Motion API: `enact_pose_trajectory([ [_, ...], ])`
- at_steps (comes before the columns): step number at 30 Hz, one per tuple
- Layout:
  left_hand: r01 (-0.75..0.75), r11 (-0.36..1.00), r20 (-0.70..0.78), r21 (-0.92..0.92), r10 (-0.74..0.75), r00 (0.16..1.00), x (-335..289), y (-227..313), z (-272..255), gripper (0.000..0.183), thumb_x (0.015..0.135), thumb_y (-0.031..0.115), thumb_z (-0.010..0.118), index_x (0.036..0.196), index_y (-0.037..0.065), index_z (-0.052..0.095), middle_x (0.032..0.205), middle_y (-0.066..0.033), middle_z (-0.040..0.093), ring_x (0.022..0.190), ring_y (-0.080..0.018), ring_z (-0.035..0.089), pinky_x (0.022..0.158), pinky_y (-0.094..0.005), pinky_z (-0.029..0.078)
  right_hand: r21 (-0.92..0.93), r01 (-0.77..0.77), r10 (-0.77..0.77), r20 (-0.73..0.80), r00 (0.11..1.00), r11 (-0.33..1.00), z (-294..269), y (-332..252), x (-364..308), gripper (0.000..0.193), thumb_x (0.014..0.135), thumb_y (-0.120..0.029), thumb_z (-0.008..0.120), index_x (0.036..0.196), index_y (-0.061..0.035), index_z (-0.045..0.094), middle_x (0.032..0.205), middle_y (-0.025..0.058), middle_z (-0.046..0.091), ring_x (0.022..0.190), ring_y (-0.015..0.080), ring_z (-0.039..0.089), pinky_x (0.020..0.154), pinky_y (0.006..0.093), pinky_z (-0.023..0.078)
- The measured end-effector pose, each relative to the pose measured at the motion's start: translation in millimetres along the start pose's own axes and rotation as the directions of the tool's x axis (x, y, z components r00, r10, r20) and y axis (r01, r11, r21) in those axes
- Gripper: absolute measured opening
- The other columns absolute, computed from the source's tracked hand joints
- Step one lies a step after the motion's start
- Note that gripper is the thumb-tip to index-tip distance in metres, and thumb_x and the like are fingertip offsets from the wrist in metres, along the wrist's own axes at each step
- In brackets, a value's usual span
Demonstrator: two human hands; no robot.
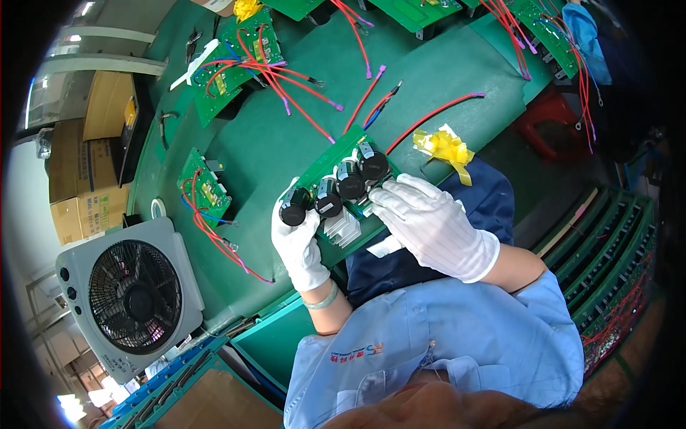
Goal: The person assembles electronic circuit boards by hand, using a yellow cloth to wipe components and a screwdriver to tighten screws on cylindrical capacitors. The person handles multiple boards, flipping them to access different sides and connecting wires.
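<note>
A green circuit board is held tilted at the near edge of the bench, its component side toward me. Several black capacitors stand on it in a row, with a silver finned heat sink below them. My left hand, in a white glove, grips the board's left end beside the end capacitor. My right hand, gloved too, lies over the board's right end, fingers together; what is under its fingertips is hidden. Red wires with purple terminals run out from behind the board.
Crumpled yellow tape lies right of the board. A smaller wired board sits to the left, near a box fan. More wired boards lie along the far side. Slotted green racks stand at right; another person's blue sleeve shows far right.
</note>
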State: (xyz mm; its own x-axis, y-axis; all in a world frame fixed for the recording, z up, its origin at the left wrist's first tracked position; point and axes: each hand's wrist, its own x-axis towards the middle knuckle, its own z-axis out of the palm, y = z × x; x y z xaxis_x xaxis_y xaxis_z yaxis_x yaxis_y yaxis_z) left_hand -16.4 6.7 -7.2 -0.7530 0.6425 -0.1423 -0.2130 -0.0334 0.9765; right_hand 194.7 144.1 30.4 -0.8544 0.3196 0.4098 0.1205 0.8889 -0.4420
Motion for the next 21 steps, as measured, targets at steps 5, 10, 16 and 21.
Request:
enact_pose_trajectory([
  [5, -0.002, 0.999, 0.027, -0.05, 0.003, 1.0, -0.8, 4.9, 4.2, 0.062, 0.077, 0.001, 0.079, 0.133, -0.008, 0.054, 0.123, -0.015, 0.063, 0.111, -0.0226, 0.062, 0.101, -0.0368, 0.049, 0.051, 0.027, -0.026, -0.008, 1.0, 0.998, -12.0, 1.0, 17.3, 0.034, 0.079, -0.016, 0.061, 0.106, 0.0045, 0.068, 0.117, 0.0181, 0.066, 0.113, 0.0317, 0.062, 0.108, 0.047, 0.042],
  [10, -0.032, 0.999, 0.054, -0.036, 0.034, 0.998, 1.3, 4.3, 6.7, 0.065, 0.078, 0.007, 0.081, 0.134, -0.007, 0.052, 0.124, -0.0157, 0.062, 0.11, -0.0232, 0.063, 0.1, -0.0374, 0.05, -0.013, 0.088, -0.088, -0.056, 0.995, 0.996, 11.2, -6.2, 23.6, 0.034, 0.077, -0.014, 0.061, 0.104, 0.0048, 0.066, 0.112, 0.0193, 0.066, 0.111, 0.032, 0.063, 0.106, 0.0482, 0.045],
  [16, -0.011, 0.999, 0.066, -0.048, 0.014, 0.998, 4.0, 3.5, 8.3, 0.067, 0.081, 0.011, 0.08, 0.137, -0.01, 0.049, 0.127, -0.0173, 0.061, 0.111, -0.0237, 0.063, 0.101, -0.0374, 0.049, -0.023, 0.118, -0.118, 0.01, 0.993, 0.993, 6.7, -4.7, 17.7, 0.032, 0.081, -0.017, 0.061, 0.106, 0.003, 0.067, 0.113, 0.0195, 0.066, 0.111, 0.0322, 0.063, 0.105, 0.0481, 0.045],
  [21, 0.056, 0.992, 0.077, -0.109, -0.048, 0.996, 7.1, 7.8, 5.1, 0.069, 0.079, 0.004, 0.08, 0.139, -0.009, 0.048, 0.127, -0.0163, 0.061, 0.115, -0.0224, 0.061, 0.104, -0.0353, 0.046, 0.343, -0.064, 0.064, 0.009, 0.998, 0.937, -15.3, 3.1, 22.1, 0.041, 0.084, -0.014, 0.065, 0.123, -0.0025, 0.064, 0.11, 0.0142, 0.069, 0.096, 0.0267, 0.067, 0.089, 0.0398, 0.052],
])
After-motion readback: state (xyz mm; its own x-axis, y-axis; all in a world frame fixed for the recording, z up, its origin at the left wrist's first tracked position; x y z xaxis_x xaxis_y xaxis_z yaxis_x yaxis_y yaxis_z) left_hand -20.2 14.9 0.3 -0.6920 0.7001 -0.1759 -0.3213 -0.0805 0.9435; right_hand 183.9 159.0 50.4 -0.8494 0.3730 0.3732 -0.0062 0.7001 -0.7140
